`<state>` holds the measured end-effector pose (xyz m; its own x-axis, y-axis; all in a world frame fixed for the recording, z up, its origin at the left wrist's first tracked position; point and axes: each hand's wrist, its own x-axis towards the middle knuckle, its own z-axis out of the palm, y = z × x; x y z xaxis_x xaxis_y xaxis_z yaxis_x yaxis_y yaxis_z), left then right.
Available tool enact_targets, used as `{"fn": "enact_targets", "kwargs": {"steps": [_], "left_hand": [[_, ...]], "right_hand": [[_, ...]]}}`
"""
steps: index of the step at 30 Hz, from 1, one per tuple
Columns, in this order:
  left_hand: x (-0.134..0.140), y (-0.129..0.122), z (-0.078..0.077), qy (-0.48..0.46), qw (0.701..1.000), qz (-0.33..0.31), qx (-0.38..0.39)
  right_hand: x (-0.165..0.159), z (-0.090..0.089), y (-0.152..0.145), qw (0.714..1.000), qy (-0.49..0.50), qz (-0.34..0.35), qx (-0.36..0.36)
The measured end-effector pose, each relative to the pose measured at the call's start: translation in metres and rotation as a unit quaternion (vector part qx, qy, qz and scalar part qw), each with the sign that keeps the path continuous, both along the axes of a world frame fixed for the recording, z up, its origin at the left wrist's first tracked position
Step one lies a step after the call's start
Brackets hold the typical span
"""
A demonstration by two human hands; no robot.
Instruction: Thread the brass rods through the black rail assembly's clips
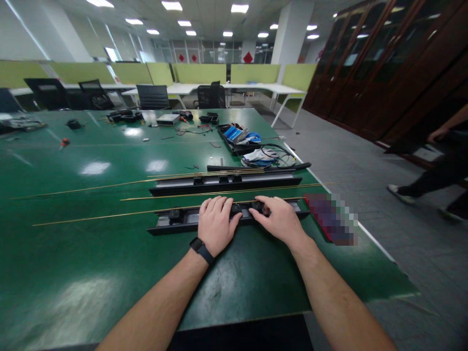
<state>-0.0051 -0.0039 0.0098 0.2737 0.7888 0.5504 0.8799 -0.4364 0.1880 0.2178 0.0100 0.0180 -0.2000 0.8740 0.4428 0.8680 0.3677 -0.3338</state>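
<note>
My left hand [217, 222], with a dark watch [202, 250] at its wrist, lies across the nearer black channel rail [188, 226]. Its fingers reach over the far side and the thumb rests on the near side, beside a small black block [236, 209]. My right hand [280, 217] is curled, thumb and forefinger closed around another black block [256, 206] in the same rail. A third black block [176, 215] sits toward the rail's left end. A thin brass-coloured rod [106, 215] runs along the rail and passes behind my left fingers.
Behind lies a second black rail [256, 185] with blocks and thin rods. A black tray [228, 141], gloves [261, 156] and cables stand farther back. A red-edged, pixelated item [329, 219] lies at right, near the green table's [153, 292] edge. A person [435, 165] is beyond it.
</note>
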Motion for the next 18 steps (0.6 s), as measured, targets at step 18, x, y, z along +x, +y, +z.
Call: {"fn": "enact_targets", "kwargs": {"steps": [18], "left_hand": [[-0.002, 0.001, -0.001, 0.000, 1.000, -0.003, 0.007]], "right_hand": [[0.076, 0.037, -0.023, 0.975, 0.113, -0.160, 0.104]]}}
